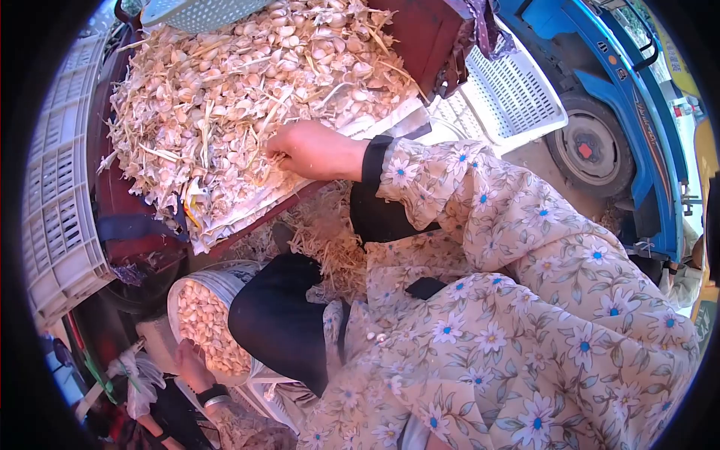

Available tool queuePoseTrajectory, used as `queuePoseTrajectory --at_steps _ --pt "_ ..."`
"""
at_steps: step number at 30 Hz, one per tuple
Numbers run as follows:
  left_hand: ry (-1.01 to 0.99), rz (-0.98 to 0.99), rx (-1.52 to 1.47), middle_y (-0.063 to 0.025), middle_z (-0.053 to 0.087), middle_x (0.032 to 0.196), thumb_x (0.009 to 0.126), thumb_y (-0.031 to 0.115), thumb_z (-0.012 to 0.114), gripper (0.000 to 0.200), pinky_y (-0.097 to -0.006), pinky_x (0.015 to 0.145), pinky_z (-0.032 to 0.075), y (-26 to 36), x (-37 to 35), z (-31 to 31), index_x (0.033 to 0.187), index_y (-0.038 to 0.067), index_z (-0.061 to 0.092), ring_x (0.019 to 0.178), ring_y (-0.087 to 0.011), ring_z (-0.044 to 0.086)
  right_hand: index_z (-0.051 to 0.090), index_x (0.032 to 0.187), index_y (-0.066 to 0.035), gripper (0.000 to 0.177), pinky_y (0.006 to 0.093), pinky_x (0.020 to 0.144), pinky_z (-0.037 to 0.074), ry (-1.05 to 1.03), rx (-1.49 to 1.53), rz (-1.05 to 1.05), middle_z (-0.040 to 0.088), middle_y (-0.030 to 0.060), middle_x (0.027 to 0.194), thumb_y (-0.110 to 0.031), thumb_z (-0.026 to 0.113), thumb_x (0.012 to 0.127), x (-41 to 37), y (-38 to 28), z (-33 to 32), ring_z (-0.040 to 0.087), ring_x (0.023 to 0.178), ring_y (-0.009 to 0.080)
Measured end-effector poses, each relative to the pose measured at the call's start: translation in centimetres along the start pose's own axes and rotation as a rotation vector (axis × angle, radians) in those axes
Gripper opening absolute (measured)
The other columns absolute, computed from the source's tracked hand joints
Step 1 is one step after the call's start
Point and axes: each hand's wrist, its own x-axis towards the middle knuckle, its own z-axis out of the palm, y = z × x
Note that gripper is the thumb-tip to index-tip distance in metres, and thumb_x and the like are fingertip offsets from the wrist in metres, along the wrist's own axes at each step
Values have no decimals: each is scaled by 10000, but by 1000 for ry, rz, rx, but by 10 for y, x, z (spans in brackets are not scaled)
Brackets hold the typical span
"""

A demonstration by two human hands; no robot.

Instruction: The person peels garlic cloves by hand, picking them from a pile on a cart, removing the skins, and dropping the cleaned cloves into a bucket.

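A big heap of garlic cloves mixed with dry stalks and husks [247,82] covers the raised work surface. At the heap's near right edge is my right hand [311,150], its fingers curled down into the husks; what they hold, if anything, is too small to make out. Lower left, a white bucket [174,300] holds loose garlic cloves [206,322]. My left hand [193,366] is at the bucket's near left rim, its fingers partly hidden and blurred.
White plastic crates stand at the left [64,217] and upper right [517,94]. A pale green basket [199,11] rests at the heap's far edge. A blue vehicle [645,150] is parked at the right. Another person's arm [154,427] shows at the lower left.
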Motion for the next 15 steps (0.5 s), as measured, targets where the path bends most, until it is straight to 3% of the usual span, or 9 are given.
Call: queuePoseTrajectory --at_steps 2,5,7,9,11,12,15 --pt "131 15 356 -73 578 1036 888 216 520 298 -262 827 416 -37 14 -23 1081 -10 535 926 -132 531 623 923 -50 219 407 736 455 -16 40 -41 606 155 862 -97 614 709 -1 -9 1 578 842 325" --pt "199 207 68 -92 567 1098 896 199 518 318 -267 885 394 22 -28 38 1118 -27 525 1011 -160 519 583 1051 -75 354 419 713 454 -117 -17 -87 568 158 887 -31 575 700 -12 -26 -1 572 809 352" --pt "46 382 -115 -86 572 1085 903 174 512 272 -262 846 412 73 -51 97 1091 -20 541 984 -147 531 558 1092 -77 407 422 703 453 -181 -21 -117 550 159 898 -3 556 692 -22 -36 -2 569 795 360" --pt "-231 446 -159 -71 592 1009 900 143 519 232 -234 747 441 119 -76 158 1075 -6 551 890 -116 558 535 1119 -74 445 424 696 451 -237 42 -162 533 159 906 19 537 685 -32 -47 2 565 783 365" --pt "-526 497 -115 -63 598 960 877 103 542 220 -228 663 459 143 -82 214 1064 -13 553 812 -102 559 533 1115 -61 431 417 729 454 -275 124 -174 542 162 929 22 529 693 -47 -58 3 566 843 354" --pt "-611 528 44 -77 580 988 854 85 566 256 -242 653 474 152 -79 236 1090 -12 542 765 -114 567 532 1117 -63 425 414 743 454 -321 146 -179 546 158 946 13 538 699 -54 -60 0 564 863 351" --pt "-497 993 332 -125 524 1087 770 85 632 386 -300 696 486 159 -74 302 1140 43 533 838 -222 590 544 1097 -62 385 403 745 459 -205 162 -247 551 145 988 -24 573 715 -65 -52 -15 565 877 341"
